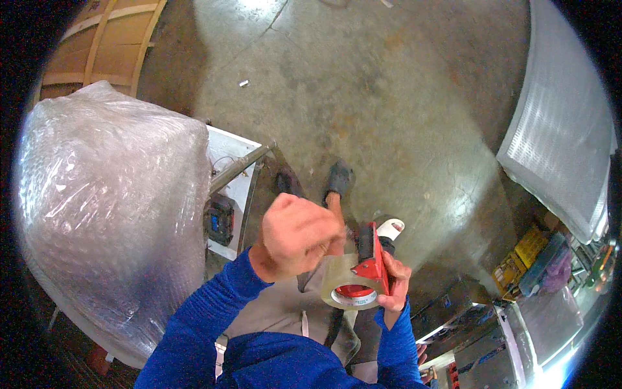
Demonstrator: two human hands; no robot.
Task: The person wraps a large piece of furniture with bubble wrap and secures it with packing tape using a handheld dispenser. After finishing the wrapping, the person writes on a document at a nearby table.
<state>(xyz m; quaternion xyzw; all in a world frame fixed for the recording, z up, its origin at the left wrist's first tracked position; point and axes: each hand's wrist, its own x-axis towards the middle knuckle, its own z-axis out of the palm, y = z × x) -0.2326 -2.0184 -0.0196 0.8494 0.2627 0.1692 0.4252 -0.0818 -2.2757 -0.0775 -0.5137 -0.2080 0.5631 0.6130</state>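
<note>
My right hand [396, 282] is closed round a red tape dispenser [373, 259] carrying a wide roll of clear packing tape [337, 285]. The roll hangs on the left of the red frame, its white core facing me. My left hand [296, 235] is raised just left of the dispenser, back of the hand up. Its fingers are curled in and pressed together near the roll; what they hold, if anything, is hidden. Left of that hand stands a large bulky load under clear bubble wrap [116, 207].
Beside the wrapped load is a white panel [236, 152] with a metal bar [240, 170] and a black device [221, 219]. Feet in dark shoes [339, 178] are on the concrete floor. Bubble wrap sheeting [560, 123] stands at right, above yellow crates [518, 262]. Wooden framing [97, 42] is far left.
</note>
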